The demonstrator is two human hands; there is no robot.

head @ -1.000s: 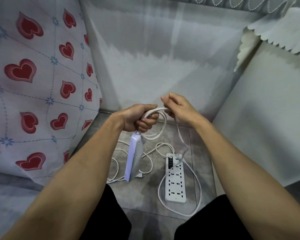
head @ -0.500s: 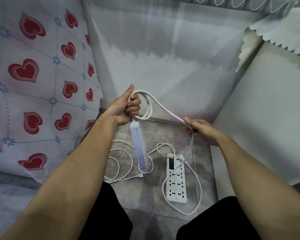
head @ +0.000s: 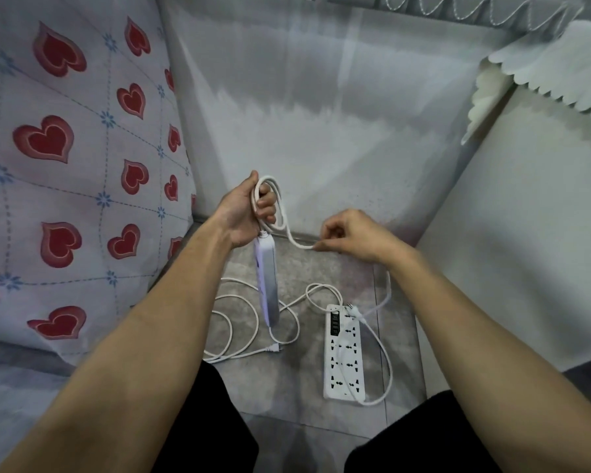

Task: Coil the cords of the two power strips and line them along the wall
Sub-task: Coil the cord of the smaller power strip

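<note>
Left hand [head: 244, 213] has its grip round the cord loops [head: 273, 206], strip [head: 267, 281] dangling below. Right hand [head: 352, 237] pinches the cord. Other power strip [head: 343, 356] lies flat on the floor [head: 304, 414].

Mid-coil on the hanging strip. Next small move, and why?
Probably bring the right hand up to the left hand to lay another loop: the left already grips a coil with the strip hanging below, and the cord's slack still trails to the floor.

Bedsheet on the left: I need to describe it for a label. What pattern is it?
Red hearts on a pale fabric with a blue dashed grid, on the bedsheet; head view.
</note>
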